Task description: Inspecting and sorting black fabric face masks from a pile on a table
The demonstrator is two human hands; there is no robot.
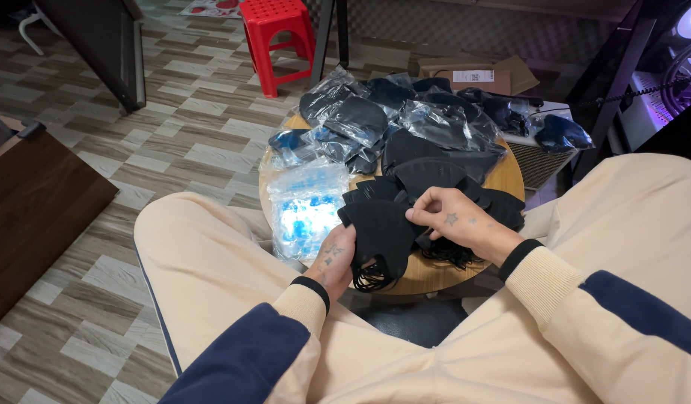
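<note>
Wood-patterned floor tiles surround a small round wooden table point(503, 176) set between the person's knees, with one red plastic stool point(276, 37) standing well beyond its far edge. At the table's near edge the left hand point(332, 262) is closed around the lower part of a black face mask point(379, 239), the ear loops dangling below the palm, while the right hand point(454, 221) pinches the mask's upper right edge between thumb and fingertips. Judging by its folds, the mask is light, soft and limp, neither slippery nor fragile, and best taken by its edges or its loops, since it would sag if held flat. More loose black masks point(435, 179) lie fanned across the table's middle; they overlap too much to count exactly, though several show. Bagged black masks point(405, 120) crowd the far edge, again too many and too tangled to count. One clear bag with blue contents point(306, 206) sits at the left edge.
</note>
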